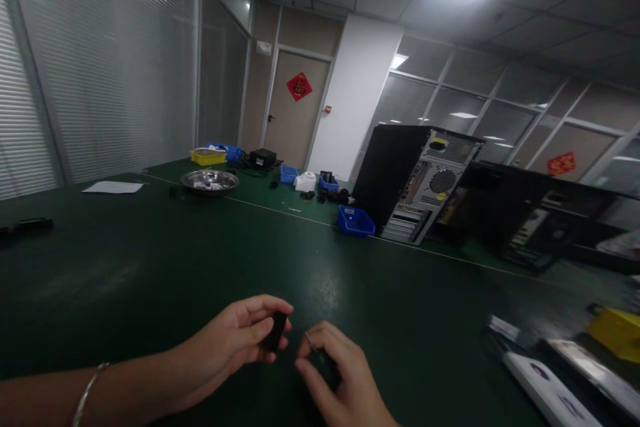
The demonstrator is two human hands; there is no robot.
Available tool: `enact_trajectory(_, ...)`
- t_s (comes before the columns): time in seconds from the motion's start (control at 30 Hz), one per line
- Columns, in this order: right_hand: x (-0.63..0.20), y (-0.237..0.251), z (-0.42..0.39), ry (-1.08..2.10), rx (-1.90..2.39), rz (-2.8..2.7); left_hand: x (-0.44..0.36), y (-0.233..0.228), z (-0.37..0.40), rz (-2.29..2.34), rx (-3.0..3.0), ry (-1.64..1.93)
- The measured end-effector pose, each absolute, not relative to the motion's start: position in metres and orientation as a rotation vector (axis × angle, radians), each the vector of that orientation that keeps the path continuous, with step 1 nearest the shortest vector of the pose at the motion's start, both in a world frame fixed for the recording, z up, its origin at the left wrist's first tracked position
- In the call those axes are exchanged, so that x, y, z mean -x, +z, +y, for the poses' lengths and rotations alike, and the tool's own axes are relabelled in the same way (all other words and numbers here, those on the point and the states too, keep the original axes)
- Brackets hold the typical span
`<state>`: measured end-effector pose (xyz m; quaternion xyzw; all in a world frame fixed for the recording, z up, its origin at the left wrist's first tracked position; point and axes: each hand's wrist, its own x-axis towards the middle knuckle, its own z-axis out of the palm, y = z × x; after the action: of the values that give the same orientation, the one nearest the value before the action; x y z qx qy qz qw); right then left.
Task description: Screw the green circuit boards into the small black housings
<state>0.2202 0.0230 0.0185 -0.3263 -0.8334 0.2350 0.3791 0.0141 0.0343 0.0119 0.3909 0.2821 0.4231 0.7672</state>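
My left hand is closed on a small black rectangular block, pinched upright between thumb and fingers. Just right of it, my right hand curls round a slim tool with a thin metal shaft. The tool's dark handle is mostly hidden in the palm, so its exact kind is unclear. A small gap separates the shaft from the black block. Both hands are above the dark green table, near its front.
At the back right stand black computer towers, with a blue bin beside them. Farther left are a metal bowl, a paper sheet and a yellow tray. A white power strip and a yellow box lie at right.
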Motion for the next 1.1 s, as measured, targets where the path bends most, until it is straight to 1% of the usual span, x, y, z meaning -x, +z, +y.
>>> enact_trajectory(0.33, -0.212, 0.023, 0.025, 0.692, 0.944, -2.073, -0.012, 0.015, 0.032, 0.587, -0.877, 0.911)
enact_trajectory(0.5, -0.215, 0.021, 0.029, 0.708, 1.03, -2.008, -0.01, 0.019, 0.028, 0.684, -0.919, 0.927)
enact_trajectory(0.6, -0.221, 0.018, 0.022, 0.77, 1.031, -1.991, -0.008, 0.016, 0.024, 0.754, -0.922, 0.916)
enact_trajectory(0.7, -0.226, 0.019, 0.013, 0.826, 0.932, -2.009, -0.009, 0.014, 0.02, 0.837, -0.895, 0.892)
enact_trajectory(0.8, -0.229, 0.022, 0.011, 0.922, 0.928, -1.917, -0.011, 0.019, 0.018, 0.866, -0.904, 0.83)
enact_trajectory(0.97, -0.231, 0.024, 0.02, 0.993, 1.11, -1.753, -0.016, 0.029, 0.023, 0.874, -0.793, 0.729)
enact_trajectory(1.1, -0.232, 0.025, 0.025, 0.933, 1.247, -1.729, -0.018, 0.029, 0.027, 0.854, -0.745, 0.752)
